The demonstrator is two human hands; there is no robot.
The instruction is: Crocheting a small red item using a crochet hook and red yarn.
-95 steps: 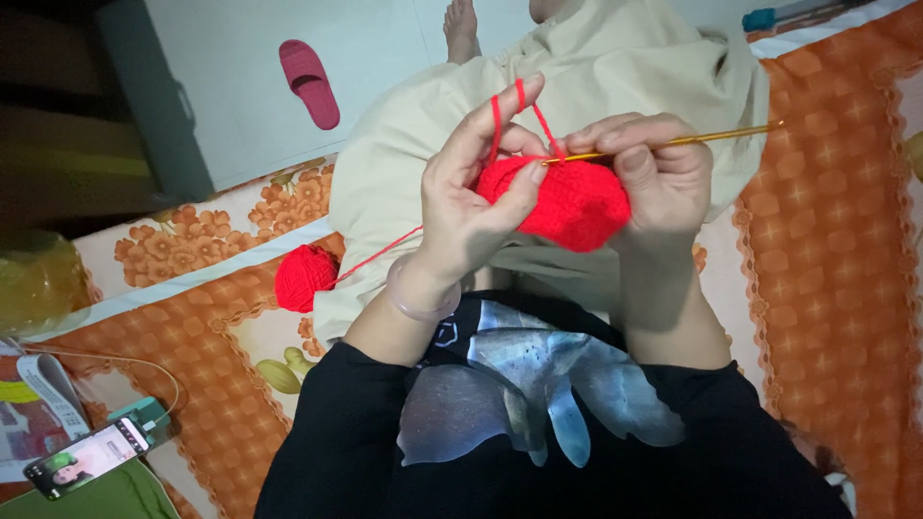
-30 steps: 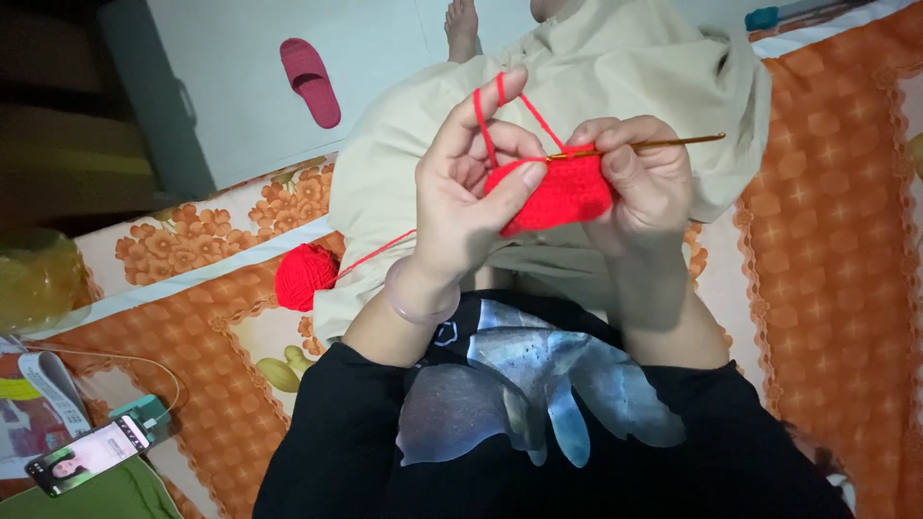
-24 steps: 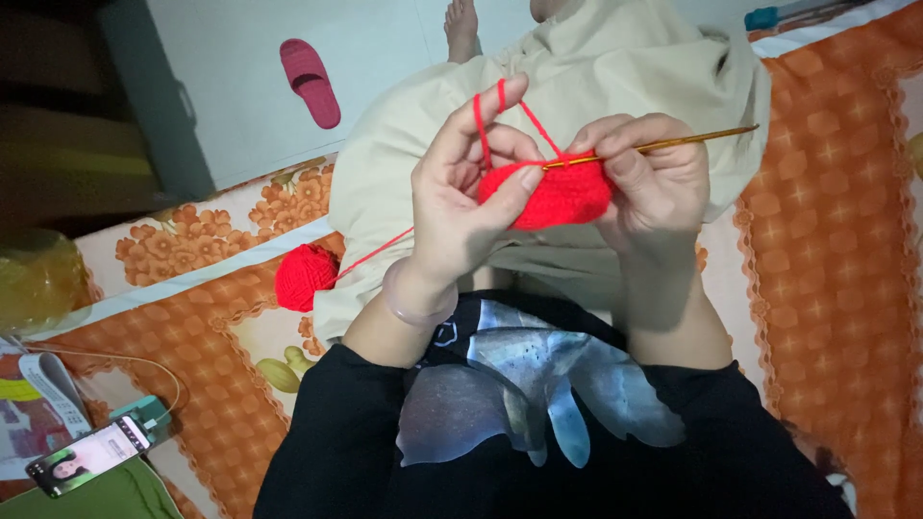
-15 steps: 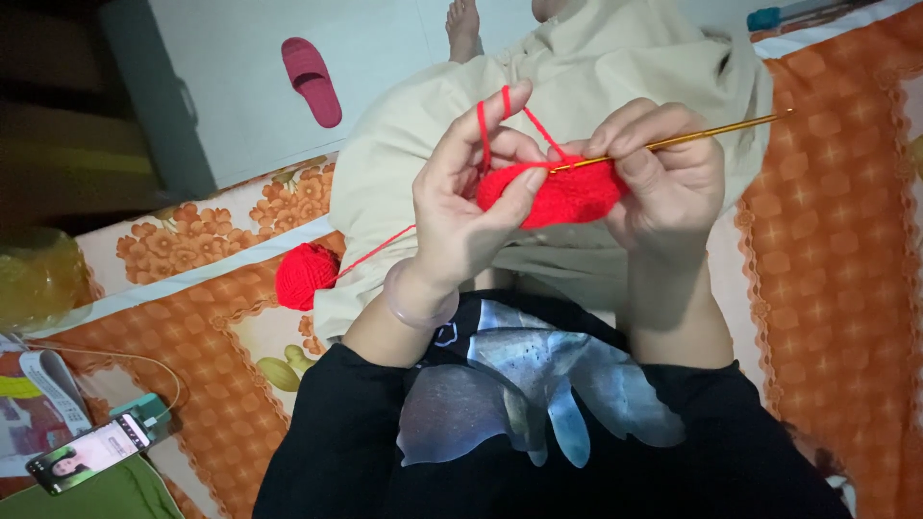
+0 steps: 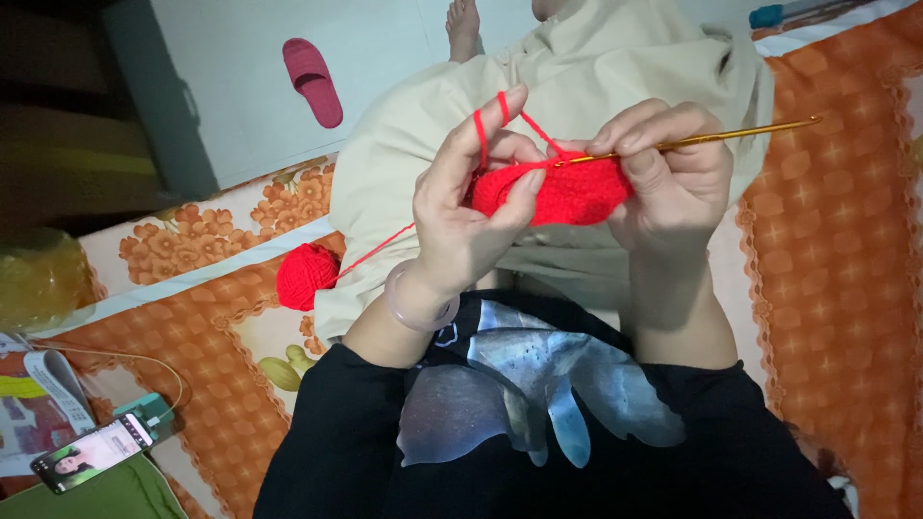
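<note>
My left hand [image 5: 466,211] pinches the left edge of a red crocheted piece [image 5: 562,192], with red yarn wound over its raised forefinger. My right hand [image 5: 668,173] grips a gold crochet hook [image 5: 711,137], whose tip sits in the top edge of the piece and whose handle points right. A strand of yarn runs down left to a red yarn ball [image 5: 308,276] lying on the orange patterned sheet [image 5: 827,288]. A clear bangle [image 5: 418,303] circles my left wrist.
My legs in beige trousers [image 5: 577,67] stretch away, a bare foot [image 5: 463,24] at the top. A pink slipper [image 5: 312,80] lies on the white floor. A phone [image 5: 91,454] with a lit screen and a cable rests at the lower left, near papers.
The hook has worked in and out of the red piece, its handle swinging slightly up and right. My left hand keeps its hold on the piece; the yarn ball has not moved.
</note>
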